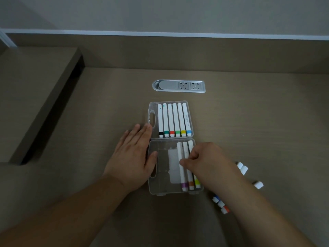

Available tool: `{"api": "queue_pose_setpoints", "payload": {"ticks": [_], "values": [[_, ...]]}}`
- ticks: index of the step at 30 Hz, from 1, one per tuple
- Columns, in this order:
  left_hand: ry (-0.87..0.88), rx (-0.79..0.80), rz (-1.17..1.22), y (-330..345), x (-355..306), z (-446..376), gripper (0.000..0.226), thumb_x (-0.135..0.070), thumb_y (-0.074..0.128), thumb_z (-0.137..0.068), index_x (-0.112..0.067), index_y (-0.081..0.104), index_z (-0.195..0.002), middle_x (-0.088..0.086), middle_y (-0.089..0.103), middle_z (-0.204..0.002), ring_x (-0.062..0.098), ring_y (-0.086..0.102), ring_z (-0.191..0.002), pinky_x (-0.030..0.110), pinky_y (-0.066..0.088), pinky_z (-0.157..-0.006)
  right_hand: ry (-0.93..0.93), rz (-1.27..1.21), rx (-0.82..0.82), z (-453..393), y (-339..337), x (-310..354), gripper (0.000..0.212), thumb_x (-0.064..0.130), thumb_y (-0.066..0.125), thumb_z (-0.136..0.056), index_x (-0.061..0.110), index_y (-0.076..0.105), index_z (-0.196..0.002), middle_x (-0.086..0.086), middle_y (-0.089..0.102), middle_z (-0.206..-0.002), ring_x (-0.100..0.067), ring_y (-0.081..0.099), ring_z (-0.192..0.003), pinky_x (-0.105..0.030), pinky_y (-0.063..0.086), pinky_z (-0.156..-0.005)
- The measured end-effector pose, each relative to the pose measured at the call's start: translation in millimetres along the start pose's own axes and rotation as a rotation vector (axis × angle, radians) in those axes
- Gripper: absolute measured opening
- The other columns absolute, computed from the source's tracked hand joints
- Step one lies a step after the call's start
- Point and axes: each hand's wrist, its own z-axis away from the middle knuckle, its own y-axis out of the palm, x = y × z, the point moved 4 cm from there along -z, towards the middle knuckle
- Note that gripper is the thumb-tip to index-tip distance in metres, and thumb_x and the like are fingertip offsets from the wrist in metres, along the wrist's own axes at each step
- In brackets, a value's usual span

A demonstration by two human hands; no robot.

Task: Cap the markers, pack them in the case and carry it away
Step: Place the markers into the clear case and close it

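Observation:
A clear plastic case point(160, 186) lies open on the desk, both halves flat. Its far half holds several white capped markers point(175, 120) with coloured bands. In the near half lie three more markers, the purple-banded one point(182, 173) leftmost, with orange and yellow ones beside it. My right hand point(204, 161) has its fingers curled on these markers, thumb tip against the purple one. My left hand point(133, 150) lies flat on the desk against the case's left edge, thumb on the near half's rim. Loose markers point(220, 204) and white caps point(242, 168) lie right of my right arm.
A silver socket panel point(179, 85) is set into the desk behind the case. A raised shelf point(35, 97) stands at the left, and the desk's back wall runs across the far side. Another white cap point(258, 185) lies at the right.

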Motion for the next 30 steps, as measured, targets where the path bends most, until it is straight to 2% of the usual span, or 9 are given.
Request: {"api": "queue_pose_setpoints", "payload": {"ticks": [5, 10, 13, 16, 18, 21, 30], "values": [[0.005, -0.005, 0.001, 0.9, 1.4, 0.6, 0.077, -0.060, 0.018, -0.091, -0.024, 0.004, -0.158, -0.007, 0.009, -0.165, 0.006, -0.004, -0.151, 0.037, 0.005, -0.124, 0.011, 0.089, 0.025, -5.9, 4.3, 2.4, 0.024, 0.047, 0.068, -0.086, 0.024, 0.062, -0.088, 0.006, 0.063, -0.081, -0.010, 0.063, -0.081, -0.027, 0.051, -0.077], [0.005, -0.007, -0.001, 1.3, 0.8, 0.7, 0.078, -0.061, 0.018, -0.091, -0.024, 0.004, -0.158, -0.007, 0.010, -0.165, 0.006, -0.004, -0.151, 0.036, 0.004, -0.124, 0.005, 0.159, 0.026, -6.9, 4.8, 6.5, 0.029, 0.050, 0.065, -0.088, 0.023, 0.063, -0.097, 0.005, 0.062, -0.083, -0.012, 0.062, -0.084, -0.031, 0.052, -0.082], [0.001, -0.001, -0.005, 1.7, 0.2, 0.7, 0.078, -0.061, 0.017, -0.090, -0.024, 0.003, -0.158, -0.007, 0.009, -0.165, 0.005, -0.005, -0.151, 0.036, 0.004, -0.124, 0.000, 0.058, 0.012, 1.1, -3.6, -0.9, 0.022, 0.046, 0.063, -0.091, 0.026, 0.061, -0.084, 0.006, 0.062, -0.076, -0.010, 0.061, -0.074, -0.029, 0.051, -0.074], [-0.008, 0.005, -0.011, 1.0, 0.5, 0.5, 0.078, -0.062, 0.015, -0.090, -0.025, 0.001, -0.157, -0.008, 0.007, -0.165, 0.005, -0.006, -0.150, 0.035, 0.003, -0.124, 0.040, -0.018, -0.124, 11.4, -29.5, -24.6, 0.024, 0.040, 0.063, -0.091, 0.025, 0.062, -0.072, 0.001, 0.063, -0.065, -0.013, 0.061, -0.063, -0.035, 0.054, -0.064], [-0.012, 0.008, -0.010, 0.4, 0.0, 0.1, 0.079, -0.063, 0.014, -0.089, -0.025, 0.001, -0.157, -0.009, 0.007, -0.165, 0.004, -0.006, -0.150, 0.034, 0.001, -0.124, 0.106, 0.008, -0.200, 16.0, -49.3, -48.3, 0.028, 0.040, 0.065, -0.085, 0.021, 0.063, -0.064, -0.002, 0.062, -0.058, -0.019, 0.061, -0.059, -0.039, 0.054, -0.061], [-0.007, 0.002, -0.005, 0.8, -0.8, 0.3, 0.080, -0.062, 0.015, -0.089, -0.024, 0.003, -0.157, -0.007, 0.009, -0.165, 0.005, -0.004, -0.150, 0.035, 0.003, -0.124, 0.213, 0.113, -0.207, 22.9, -63.3, -76.8, 0.032, 0.043, 0.068, -0.075, 0.019, 0.062, -0.055, 0.000, 0.060, -0.052, -0.022, 0.062, -0.054, -0.039, 0.055, -0.059], [0.007, -0.024, -0.007, 2.9, 0.0, 1.0, 0.078, -0.059, 0.019, -0.090, -0.022, 0.008, -0.158, -0.005, 0.015, -0.164, 0.007, 0.001, -0.151, 0.035, 0.006, -0.124, 0.225, 0.223, -0.181, 27.9, -56.2, -87.5, 0.047, 0.062, 0.058, -0.083, 0.021, 0.065, -0.060, 0.004, 0.061, -0.055, -0.016, 0.062, -0.059, -0.034, 0.052, -0.064]]}}
